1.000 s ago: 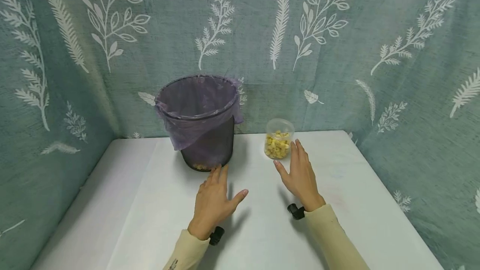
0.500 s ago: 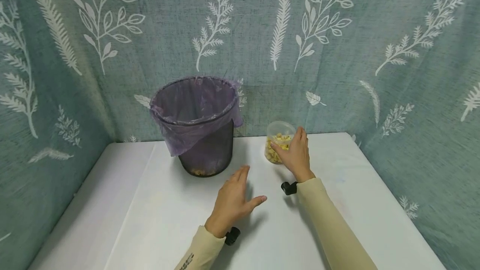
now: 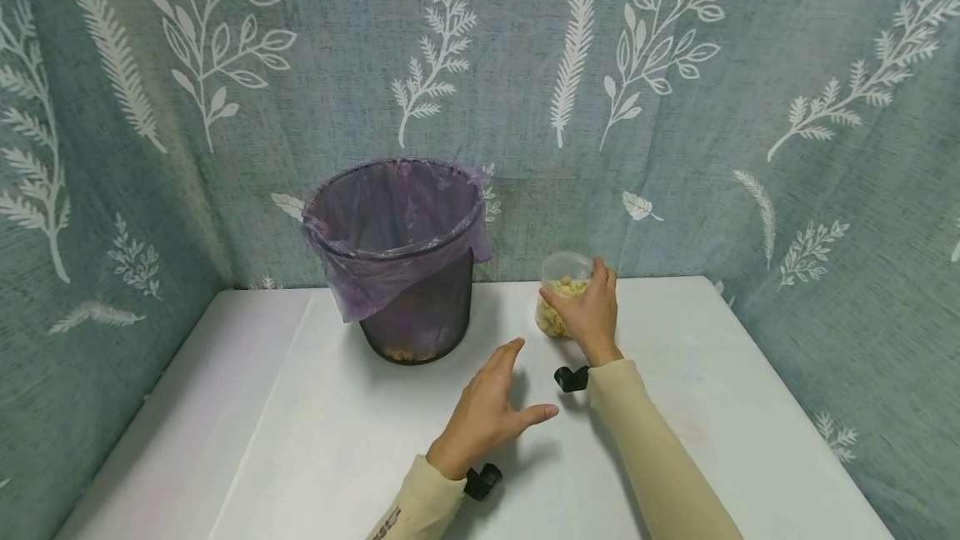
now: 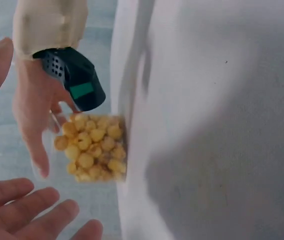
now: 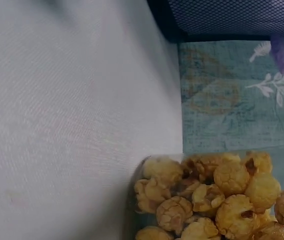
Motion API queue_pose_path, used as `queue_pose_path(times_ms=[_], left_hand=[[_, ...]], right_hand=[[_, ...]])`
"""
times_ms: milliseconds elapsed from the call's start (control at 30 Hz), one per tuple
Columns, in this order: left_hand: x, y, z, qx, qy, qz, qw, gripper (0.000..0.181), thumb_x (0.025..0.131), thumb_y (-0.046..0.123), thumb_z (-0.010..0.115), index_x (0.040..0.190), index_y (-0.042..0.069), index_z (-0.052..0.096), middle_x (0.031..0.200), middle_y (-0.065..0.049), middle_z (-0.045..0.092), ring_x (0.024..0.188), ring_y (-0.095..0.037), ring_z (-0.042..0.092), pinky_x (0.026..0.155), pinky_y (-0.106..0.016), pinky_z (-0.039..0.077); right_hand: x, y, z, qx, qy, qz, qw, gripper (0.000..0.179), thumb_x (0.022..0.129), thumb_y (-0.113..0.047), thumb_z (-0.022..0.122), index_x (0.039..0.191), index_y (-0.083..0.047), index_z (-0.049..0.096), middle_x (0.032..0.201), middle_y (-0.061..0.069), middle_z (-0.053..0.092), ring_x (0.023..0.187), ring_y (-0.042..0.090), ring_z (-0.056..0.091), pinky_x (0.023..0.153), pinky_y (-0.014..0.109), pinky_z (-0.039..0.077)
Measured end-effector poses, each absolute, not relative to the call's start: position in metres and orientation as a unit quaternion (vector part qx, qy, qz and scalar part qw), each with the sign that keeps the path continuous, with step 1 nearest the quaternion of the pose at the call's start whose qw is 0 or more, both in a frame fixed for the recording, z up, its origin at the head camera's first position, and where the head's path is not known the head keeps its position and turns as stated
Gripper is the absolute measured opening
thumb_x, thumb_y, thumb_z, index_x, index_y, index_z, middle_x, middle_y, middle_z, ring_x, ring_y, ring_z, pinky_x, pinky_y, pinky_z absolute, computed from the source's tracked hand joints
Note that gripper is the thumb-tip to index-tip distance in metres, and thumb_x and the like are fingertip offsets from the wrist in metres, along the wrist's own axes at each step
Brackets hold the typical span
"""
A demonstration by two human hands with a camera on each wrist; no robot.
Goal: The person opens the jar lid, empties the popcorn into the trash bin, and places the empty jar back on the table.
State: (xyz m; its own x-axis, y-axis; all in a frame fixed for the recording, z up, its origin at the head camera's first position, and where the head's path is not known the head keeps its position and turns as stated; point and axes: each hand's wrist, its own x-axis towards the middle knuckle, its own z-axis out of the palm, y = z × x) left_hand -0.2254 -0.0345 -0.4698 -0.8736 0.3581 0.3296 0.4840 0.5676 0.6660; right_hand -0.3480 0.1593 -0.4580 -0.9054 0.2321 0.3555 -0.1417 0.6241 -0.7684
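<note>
A clear plastic jar [image 3: 552, 323] of yellow popcorn [image 5: 232, 205] stands near the table's back edge, upright in the head view. My right hand [image 3: 592, 312] grips it from the right, thumb at the front and fingers round the far side. In the left wrist view, the right hand [image 4: 32, 107] is at the jar's upper part, above the popcorn. My left hand [image 3: 480, 412] hovers over the table in front of the jar, fingers extended and thumb spread, holding nothing. Its fingers [image 4: 37, 212] show at the lower left of the left wrist view.
A dark mesh waste bin [image 3: 427, 315] lined with a purple bag [image 3: 367, 286] stands left of the jar at the back of the white table [image 3: 315, 440]. A green leaf-patterned curtain [image 3: 517, 65] hangs behind and along the sides. Small cameras are strapped to both wrists.
My right hand has moved forward and taken hold of the jar. My left hand has shifted right, from in front of the bin towards the jar. The head view has shifted slightly.
</note>
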Motion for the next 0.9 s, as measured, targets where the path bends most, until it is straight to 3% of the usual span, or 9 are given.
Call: queue_pose_path(times_ms=[200, 467, 667, 900], left_hand=[[-0.226, -0.041, -0.466, -0.227, -0.872, -0.428, 0.065, 0.095, 0.087, 0.042, 0.087, 0.157, 0.000, 0.040, 0.155, -0.020, 0.049, 0.135, -0.040, 0.055, 0.108, -0.061, 0.046], [-0.229, -0.060, -0.447, -0.193, -0.858, -0.474, 0.038, 0.096, 0.089, 0.036, 0.087, 0.162, 0.004, 0.034, 0.163, -0.021, 0.039, 0.149, -0.042, 0.039, 0.116, -0.062, 0.038], [-0.233, -0.072, -0.437, -0.194, -0.845, -0.491, 0.079, 0.101, 0.084, 0.033, 0.092, 0.161, 0.003, 0.034, 0.162, -0.018, 0.041, 0.148, -0.040, 0.039, 0.115, -0.063, 0.039], [-0.230, -0.078, -0.427, -0.213, -0.818, -0.518, 0.127, 0.110, 0.075, 0.031, 0.098, 0.162, 0.007, 0.034, 0.161, -0.014, 0.043, 0.149, -0.036, 0.039, 0.116, -0.063, 0.037]], right_hand=[[-0.333, 0.160, -0.445, 0.000, -0.860, 0.459, 0.221, 0.108, 0.082, -0.039, 0.091, 0.158, 0.008, 0.032, 0.150, 0.029, 0.042, 0.133, 0.049, 0.047, 0.109, 0.064, 0.041], [-0.296, 0.151, -0.409, 0.089, -0.833, 0.497, 0.224, 0.103, 0.081, -0.030, 0.092, 0.159, 0.005, 0.034, 0.151, 0.026, 0.044, 0.138, 0.043, 0.046, 0.103, 0.063, 0.047], [-0.266, 0.133, -0.382, 0.132, -0.816, 0.526, 0.202, 0.104, 0.081, -0.028, 0.093, 0.161, 0.000, 0.033, 0.155, 0.021, 0.044, 0.142, 0.040, 0.045, 0.107, 0.067, 0.044], [-0.242, 0.117, -0.361, 0.187, -0.796, 0.553, 0.159, 0.105, 0.082, -0.017, 0.092, 0.163, 0.000, 0.028, 0.164, 0.018, 0.037, 0.147, 0.037, 0.041, 0.112, 0.062, 0.041]])
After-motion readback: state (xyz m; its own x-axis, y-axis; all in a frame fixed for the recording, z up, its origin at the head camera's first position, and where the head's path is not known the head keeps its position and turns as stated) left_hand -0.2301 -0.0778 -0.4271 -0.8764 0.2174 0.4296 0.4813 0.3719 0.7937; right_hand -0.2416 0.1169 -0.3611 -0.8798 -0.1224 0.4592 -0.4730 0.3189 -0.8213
